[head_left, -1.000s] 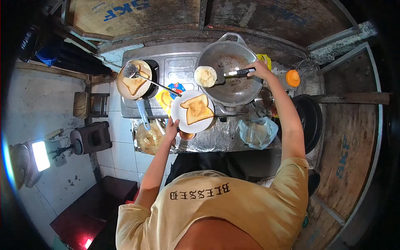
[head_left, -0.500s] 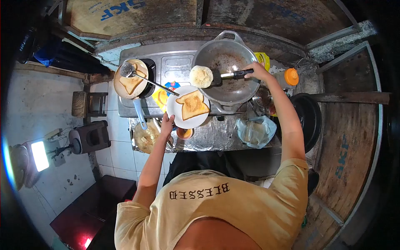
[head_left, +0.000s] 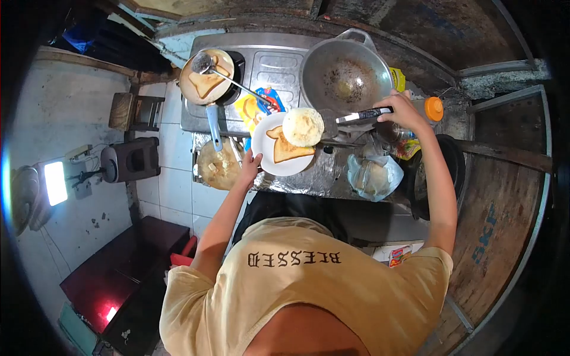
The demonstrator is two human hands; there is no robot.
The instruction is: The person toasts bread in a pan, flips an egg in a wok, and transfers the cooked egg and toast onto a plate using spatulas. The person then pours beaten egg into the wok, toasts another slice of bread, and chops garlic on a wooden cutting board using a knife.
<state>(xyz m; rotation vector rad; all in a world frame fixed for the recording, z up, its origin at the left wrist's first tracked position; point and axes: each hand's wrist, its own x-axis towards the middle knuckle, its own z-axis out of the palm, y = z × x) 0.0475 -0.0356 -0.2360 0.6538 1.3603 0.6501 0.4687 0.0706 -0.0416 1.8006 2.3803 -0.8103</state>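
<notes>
My left hand (head_left: 250, 168) grips the near-left rim of a white plate (head_left: 259, 142). A browned slice of toast (head_left: 290, 153) lies on that plate. My right hand (head_left: 401, 111) is closed round the black handle of a spatula (head_left: 362, 115). On the spatula's blade rests a round fried egg (head_left: 303, 127), pale with a lightly browned top, directly over the toast's upper right part. Whether the egg touches the toast I cannot tell. Just beyond the spatula sits a large metal wok (head_left: 323, 65), holding only an oily, browned residue.
On the left burner stands a frying pan (head_left: 185, 89) with a bread slice (head_left: 208, 83) and a long-handled ladle (head_left: 228, 78) lying across it. A round board (head_left: 208, 178), a plastic bag (head_left: 375, 178), a yellow-and-blue packet (head_left: 246, 108) and an orange-capped container (head_left: 434, 109) surround the plate.
My right hand has brought the spatula and egg from the wok's left edge toward me, over the plate. My left hand still holds the plate. The camera view has shifted slightly.
</notes>
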